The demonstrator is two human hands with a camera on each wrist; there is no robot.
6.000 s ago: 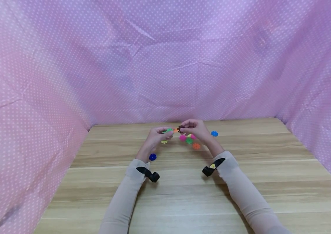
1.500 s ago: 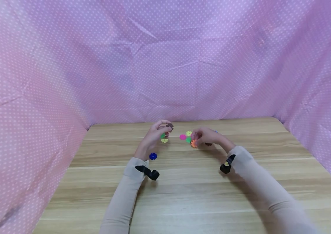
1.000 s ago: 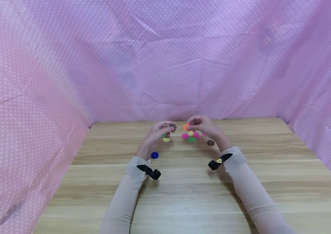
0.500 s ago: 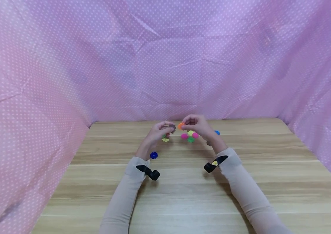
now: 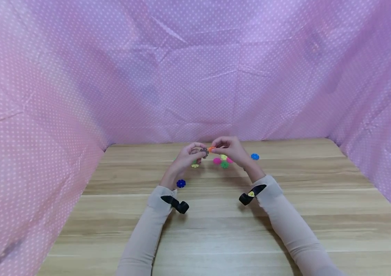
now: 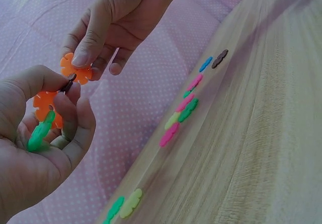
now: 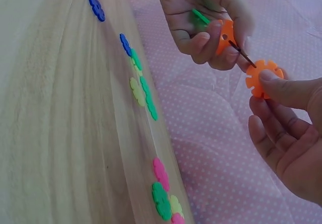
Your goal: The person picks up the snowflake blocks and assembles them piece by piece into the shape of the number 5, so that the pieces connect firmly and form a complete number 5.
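My left hand (image 5: 183, 158) holds a short chain of slotted, flower-shaped interlocking discs above the table's far part. In the left wrist view, the chain shows a green disc (image 6: 41, 132), an orange disc (image 6: 46, 104) and a brown disc (image 6: 67, 83), whose edge the thumb and fingers pinch. My right hand (image 5: 232, 151) pinches another orange disc (image 7: 257, 86) between thumb and fingers. That disc's rim meets the brown disc's edge, the two set crosswise; how deep the slots engage, I cannot tell. Fingers cover part of the chain.
Loose discs lie on the wooden table (image 5: 209, 230): pink (image 5: 217, 161), green (image 5: 224, 164) and yellow ones between the hands, a dark blue disc (image 5: 181, 183) by the left wrist, a light blue disc (image 5: 255, 156) at right. A pink dotted cloth (image 5: 195, 76) surrounds the table.
The brown disc, earlier in my right hand, is now in the left hand's chain. My right hand has picked up an orange disc from the table and brought it left against the brown one.
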